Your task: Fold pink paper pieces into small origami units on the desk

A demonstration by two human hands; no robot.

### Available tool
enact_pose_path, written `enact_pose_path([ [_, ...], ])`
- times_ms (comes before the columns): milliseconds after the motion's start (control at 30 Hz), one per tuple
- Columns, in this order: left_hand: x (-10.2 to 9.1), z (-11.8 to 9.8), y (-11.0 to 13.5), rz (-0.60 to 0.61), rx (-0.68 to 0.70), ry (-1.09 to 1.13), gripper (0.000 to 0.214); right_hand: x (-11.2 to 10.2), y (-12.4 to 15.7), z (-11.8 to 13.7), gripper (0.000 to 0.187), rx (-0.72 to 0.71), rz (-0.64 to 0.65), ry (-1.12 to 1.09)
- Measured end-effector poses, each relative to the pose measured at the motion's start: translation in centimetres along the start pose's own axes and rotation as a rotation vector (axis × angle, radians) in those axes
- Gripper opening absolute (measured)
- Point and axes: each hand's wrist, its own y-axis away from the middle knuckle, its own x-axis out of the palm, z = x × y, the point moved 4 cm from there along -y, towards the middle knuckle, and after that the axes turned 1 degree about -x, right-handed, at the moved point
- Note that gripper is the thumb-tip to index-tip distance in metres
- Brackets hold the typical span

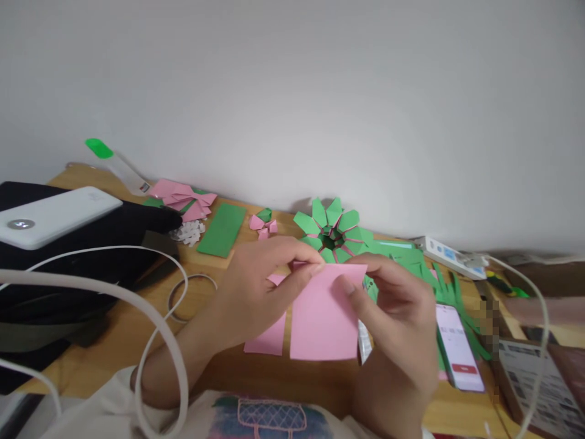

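A rectangular sheet of pink paper is held up in front of me, over the wooden table. My left hand pinches its top edge near the middle between thumb and forefinger. At the upper right corner, my right hand grips the sheet, thumb on the near face and fingers behind. Another pink paper piece lies on the table behind my left wrist. Just beyond the hands stands a ring of folded green and pink paper petals, its lower part hidden by the hands.
Green paper strips and a lit phone lie right, near a power strip. Left are a green paper rectangle, pink folded pieces and a white power bank. A white cable loops by my left forearm.
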Motion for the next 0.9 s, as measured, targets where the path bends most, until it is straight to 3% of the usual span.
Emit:
enact_pose_path([
  [133, 0.6, 0.0, 0.0, 0.104, 0.038, -0.083, 0.016, 0.4, -0.5, 0.5, 0.011, -0.041, 0.009, 0.016],
  [333, 0.5, 0.1, 0.1, 0.121, 0.056, -0.134, 0.018, 0.2, -1.2, 1.6, 0.013, -0.072, 0.038, 0.103],
  [467, 0.3, 0.0, 0.0, 0.099, 0.084, -0.129, 0.019, -1.1, -1.2, 1.5, 0.016, -0.061, 0.065, 0.145],
  [667, 0.0, -0.2, 0.1, 0.059, 0.122, -0.119, 0.02, -3.4, -0.4, 0.8, 0.011, 0.003, -0.088, 0.091],
  [900, 0.0, -0.8, 0.6, 0.099, 0.143, -0.049, 0.017, -1.9, 0.2, 1.7, 0.015, -0.085, 0.035, 0.122],
])
